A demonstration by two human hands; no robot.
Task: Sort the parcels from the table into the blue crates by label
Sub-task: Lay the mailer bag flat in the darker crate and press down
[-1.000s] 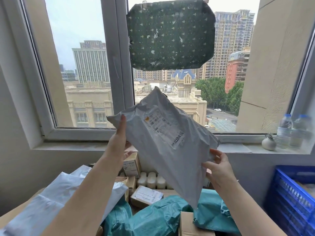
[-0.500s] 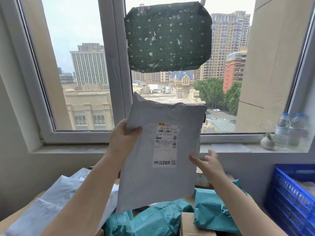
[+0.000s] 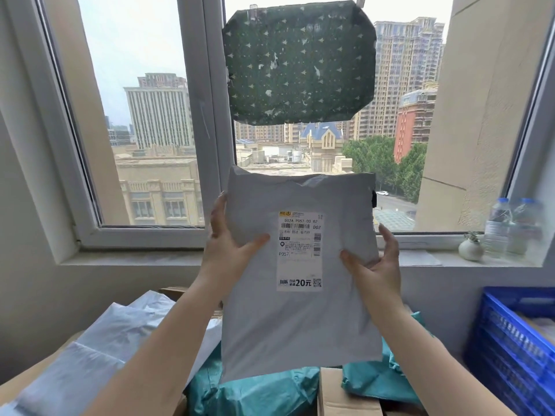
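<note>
Head view: the left hand (image 3: 228, 250) has a closed grip on the grey parcel (image 3: 300, 319), thumb across its face beside the label (image 3: 299, 250). The right hand (image 3: 375, 268) pinches its right edge. The parcel hangs upright above teal parcels (image 3: 255, 394) heaped on the bench. A blue crate (image 3: 510, 349) stands at far right.

Grey parcel (image 3: 297, 325) — smooth matt plastic film with a white paper label (image 3: 299, 250); teal mailers (image 3: 255, 394) crinkled, slightly glossy; blue crate (image 3: 510, 349) — hard ribbed plastic.
</note>
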